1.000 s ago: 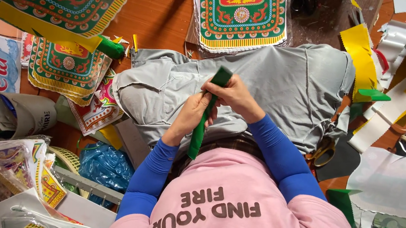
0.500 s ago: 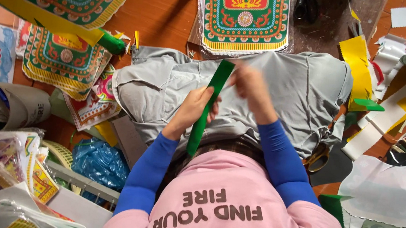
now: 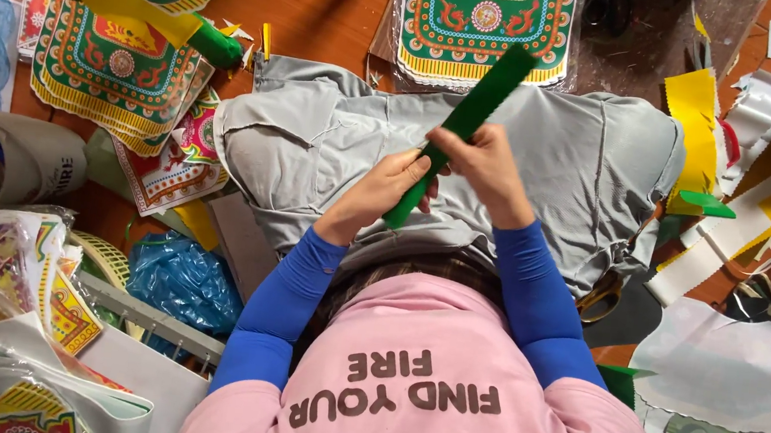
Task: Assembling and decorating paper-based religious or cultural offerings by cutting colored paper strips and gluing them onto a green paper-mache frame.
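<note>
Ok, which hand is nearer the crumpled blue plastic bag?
Left. The left hand grips the lower end of the green strip, up and right of the blue plastic bag; the right hand holds the strip farther right.

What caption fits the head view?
Both hands, left and right, grip a green strip over grey-trousered lap.

Bare floor (image 3: 317,9) shows only in a strip at the far side, between two patterned paper squares (image 3: 488,17) (image 3: 115,64). Paper scraps (image 3: 723,233) crowd the right edge; bags and a basket (image 3: 104,259) block the near left corner.
</note>
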